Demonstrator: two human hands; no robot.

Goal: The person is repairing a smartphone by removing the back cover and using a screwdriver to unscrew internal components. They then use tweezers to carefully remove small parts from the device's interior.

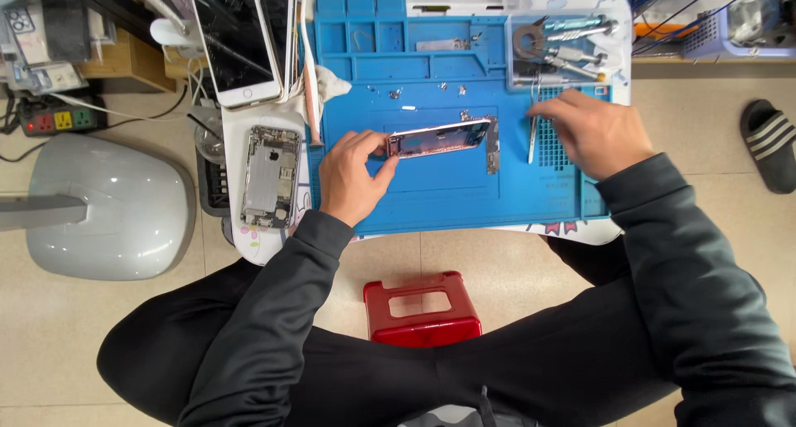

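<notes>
Holding at frame centre, my left hand (352, 178) pinches the pink phone housing (439, 137) by its edge above the blue repair mat (448, 203); right hand (593, 133) closes on tweezers (533, 137). I judge it light, thin, bendable: grip edges.

L hand (352, 178) grips pink phone frame (439, 137) on its edge, mid blue mat (448, 199). R hand (593, 133) picks up tweezers (533, 137) nr mat's right edge. Opened phone body (269, 177) lies at desk's left edge.
</notes>
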